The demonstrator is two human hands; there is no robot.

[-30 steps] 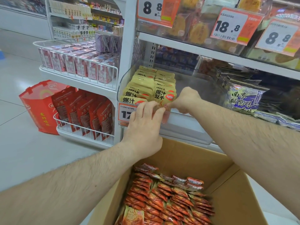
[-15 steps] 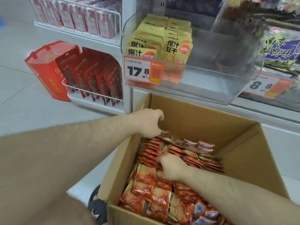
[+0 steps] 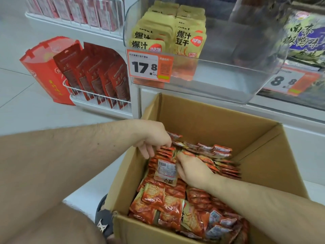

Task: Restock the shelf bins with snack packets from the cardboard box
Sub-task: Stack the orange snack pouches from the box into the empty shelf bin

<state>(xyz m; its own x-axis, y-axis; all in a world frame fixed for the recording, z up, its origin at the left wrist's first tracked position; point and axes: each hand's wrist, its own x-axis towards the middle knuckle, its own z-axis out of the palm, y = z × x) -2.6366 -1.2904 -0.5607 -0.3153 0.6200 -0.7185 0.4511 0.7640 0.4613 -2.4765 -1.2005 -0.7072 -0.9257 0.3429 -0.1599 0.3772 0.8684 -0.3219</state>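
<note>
An open cardboard box [image 3: 202, 118] stands on the floor under the shelf, packed with rows of orange-red snack packets [image 3: 165, 205]. My left hand [image 3: 154, 140] reaches into the box's far left corner, its fingers curled over the tops of upright packets there. My right hand [image 3: 191, 170] lies in the middle of the box and holds one packet [image 3: 165, 170] turned so that its white barcode label shows. Above the box hangs a clear shelf bin [image 3: 228, 67]. Its left part holds yellow packets [image 3: 168, 32]; its right part is bare.
An orange 17.8 price tag [image 3: 149, 66] is fixed to the bin's front. To the right, another bin holds purple-green bags [image 3: 302, 37]. To the left stand a wire rack of dark red pouches [image 3: 98, 76] and a red carton [image 3: 44, 67]. My sandalled foot [image 3: 103, 224] is beside the box.
Both hands left the shelf bin and came down into the box. My view dropped from the shelf to the box. Since half a second ago, a packet has been turned label-up by my right hand.
</note>
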